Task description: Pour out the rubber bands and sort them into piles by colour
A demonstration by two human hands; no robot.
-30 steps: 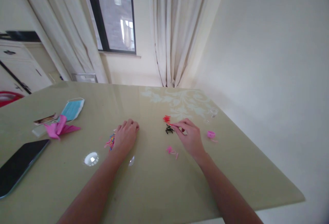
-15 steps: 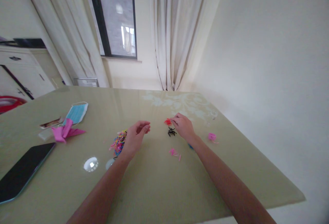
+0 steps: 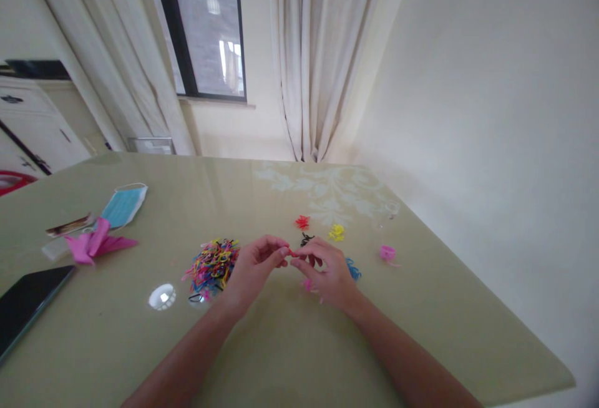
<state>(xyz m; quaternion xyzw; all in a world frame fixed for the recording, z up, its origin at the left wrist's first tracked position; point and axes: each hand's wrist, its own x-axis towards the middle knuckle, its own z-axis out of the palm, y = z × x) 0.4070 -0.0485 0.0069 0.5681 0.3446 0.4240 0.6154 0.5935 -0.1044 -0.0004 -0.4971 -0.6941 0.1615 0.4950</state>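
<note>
My left hand (image 3: 256, 268) and my right hand (image 3: 327, 271) meet above the table, fingertips pinched on a small red rubber band (image 3: 292, 252) between them. Left of my left hand lies a mixed heap of coloured rubber bands (image 3: 213, 266). Beyond my hands are small piles of red bands (image 3: 302, 222), black bands (image 3: 306, 239) and yellow bands (image 3: 336, 232). Blue bands (image 3: 353, 269) show to the right of my right hand. Pink bands (image 3: 307, 284) are partly hidden beneath it.
A pink band cluster (image 3: 387, 253) sits further right on the glossy table (image 3: 290, 358). To the left are a blue face mask (image 3: 124, 206), a folded pink piece (image 3: 98, 242), a dark phone or tablet (image 3: 32, 305) and a reflection. A wall borders the right side.
My right hand has come back from the red pile toward my left hand. Both now pinch a red band. The yellow pile has come into sight, and the view has shifted slightly.
</note>
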